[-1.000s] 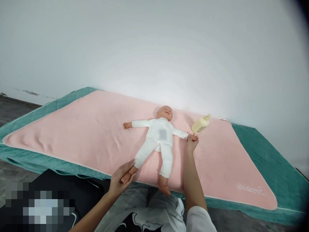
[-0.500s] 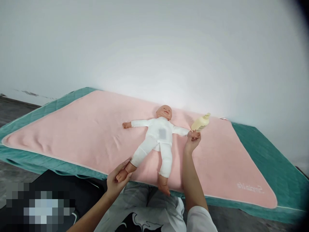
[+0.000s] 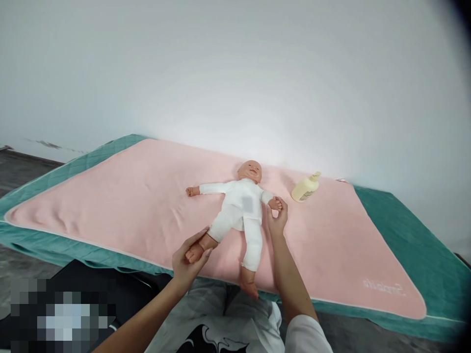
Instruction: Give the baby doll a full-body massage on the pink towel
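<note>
Doll (image 3: 237, 198) face-up on pink mat (image 3: 331, 245), one foot (image 3: 248, 283) at front edge. Left hand (image 3: 184, 262) wrapped round ankle (image 3: 208, 240); right hand (image 3: 278, 221) pinching doll's hand (image 3: 274, 203). Hard tug could drag doll off; wide arm swing might knock bottle (image 3: 305, 189).

Doll's chest patch (image 3: 248, 204) seemingly blurred, sleeve (image 3: 308, 336) cropped

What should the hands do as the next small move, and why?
Probably ease the left hand and right hand slightly closer together over the doll: the left holds its foot, the right its small hand on the opposite side, with a gap between them.
</note>
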Tool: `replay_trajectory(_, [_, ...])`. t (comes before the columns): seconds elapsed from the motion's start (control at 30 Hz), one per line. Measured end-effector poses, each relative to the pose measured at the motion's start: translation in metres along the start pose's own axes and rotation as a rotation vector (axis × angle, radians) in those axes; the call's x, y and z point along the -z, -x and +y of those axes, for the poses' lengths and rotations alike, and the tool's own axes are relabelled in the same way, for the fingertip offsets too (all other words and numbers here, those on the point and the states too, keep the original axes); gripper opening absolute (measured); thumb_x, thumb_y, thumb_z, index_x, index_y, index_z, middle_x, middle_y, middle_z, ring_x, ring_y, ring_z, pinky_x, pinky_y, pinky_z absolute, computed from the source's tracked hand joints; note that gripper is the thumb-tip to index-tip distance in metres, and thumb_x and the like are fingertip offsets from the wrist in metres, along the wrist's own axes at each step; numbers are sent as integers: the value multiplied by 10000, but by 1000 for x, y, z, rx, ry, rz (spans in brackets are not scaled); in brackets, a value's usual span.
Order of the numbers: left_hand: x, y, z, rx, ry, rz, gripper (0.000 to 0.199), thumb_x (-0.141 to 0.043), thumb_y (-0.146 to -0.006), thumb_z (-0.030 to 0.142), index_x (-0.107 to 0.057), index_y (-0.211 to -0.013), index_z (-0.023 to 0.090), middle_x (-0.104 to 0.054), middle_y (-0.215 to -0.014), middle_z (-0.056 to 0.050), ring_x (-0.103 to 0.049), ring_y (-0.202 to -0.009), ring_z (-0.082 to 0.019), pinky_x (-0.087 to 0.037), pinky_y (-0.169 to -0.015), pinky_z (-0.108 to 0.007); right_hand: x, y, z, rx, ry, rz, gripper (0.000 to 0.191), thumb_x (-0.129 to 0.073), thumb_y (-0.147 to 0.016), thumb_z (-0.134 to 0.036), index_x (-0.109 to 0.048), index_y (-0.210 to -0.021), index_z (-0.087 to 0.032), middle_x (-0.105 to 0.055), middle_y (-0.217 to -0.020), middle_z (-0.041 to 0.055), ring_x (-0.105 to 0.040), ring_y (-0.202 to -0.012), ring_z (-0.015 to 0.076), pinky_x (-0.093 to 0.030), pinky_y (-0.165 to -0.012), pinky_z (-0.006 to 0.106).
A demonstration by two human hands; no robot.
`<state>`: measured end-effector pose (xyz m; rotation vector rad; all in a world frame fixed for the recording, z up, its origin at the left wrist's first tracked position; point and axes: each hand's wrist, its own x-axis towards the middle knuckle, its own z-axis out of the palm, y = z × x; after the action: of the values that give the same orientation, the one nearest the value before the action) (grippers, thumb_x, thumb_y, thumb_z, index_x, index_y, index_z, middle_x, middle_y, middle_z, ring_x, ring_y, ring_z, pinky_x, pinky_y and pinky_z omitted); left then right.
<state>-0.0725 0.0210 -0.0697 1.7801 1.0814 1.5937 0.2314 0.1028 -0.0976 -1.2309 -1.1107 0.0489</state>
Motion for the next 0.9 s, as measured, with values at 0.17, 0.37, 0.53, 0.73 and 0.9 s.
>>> replay_trajectory(0.17, [-6,-10,7,43,-8,14,404,-707,-823,244,-622,-1217,212,-696,-1212,-73,-671,-1110,-233,-576,-952,-379,0,1,0,154,104,-27,410,-647,-836,-277,-555,-1229,-205,-637,-1130,96,-625,-1080,211,-520,-971,418])
replay_trajectory(0.37, [-16,-20,11,64,8,17,395,-712,-821,276,-628,-1201,209,-699,-1200,-78,-666,-1112,-240,-562,-968,-406,-5,3,7,371,176,-132,382,-585,-873,-236,-541,-1253,-240,-649,-1143,94,-633,-1096,213,-566,-938,432])
replay_trajectory(0.53, [-27,-32,14,39,19,14,407,-722,-812,280,-629,-1202,207,-700,-1195,-80,-668,-1103,-236,-564,-957,-396,-7,4,8,479,199,-181,395,-564,-891,-200,-530,-1281,-252,-644,-1170,96,-639,-1103,204,-594,-910,401])
replay_trajectory(0.73, [-39,-46,18,34,-7,4,390,-702,-827,283,-631,-1205,217,-700,-1189,-70,-666,-1101,-228,-557,-962,-393,-6,3,5,557,240,-237,364,-540,-908,-194,-555,-1268,-243,-659,-1156,102,-649,-1088,209,-607,-906,402])
replay_trajectory(0.9, [-52,-57,23,28,-16,12,355,-679,-834,263,-633,-1182,208,-704,-1181,-67,-669,-1102,-222,-555,-971,-391,-5,3,3,553,251,-272,338,-520,-918,-202,-575,-1250,-233,-664,-1152,108,-649,-1092,213,-601,-921,406])
